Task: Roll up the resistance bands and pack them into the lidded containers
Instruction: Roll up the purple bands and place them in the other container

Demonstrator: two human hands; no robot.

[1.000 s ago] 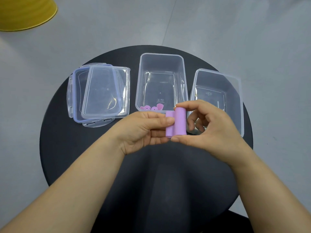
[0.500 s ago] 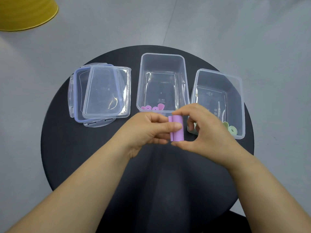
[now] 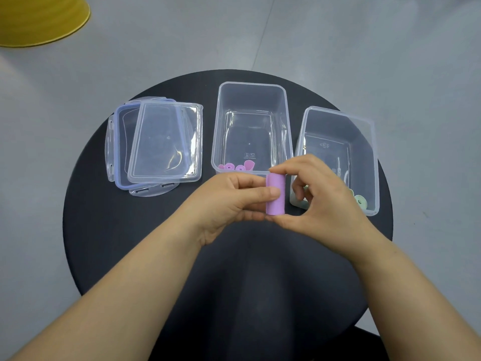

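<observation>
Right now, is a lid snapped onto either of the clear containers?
No, the middle container and the right container stand open, while both lids lie stacked on the table beside them.

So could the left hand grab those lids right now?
Probably not straight away: the left hand is pinching the purple band roll together with the right hand. Nothing lies between it and the stacked lids, though.

Clear glossy plastic containers point(image 3: 251, 105) and lids point(image 3: 166, 142) are glinting on the matt black desk point(image 3: 109, 230), the purple band point(image 3: 276, 195) looking smooth and rubbery.
</observation>
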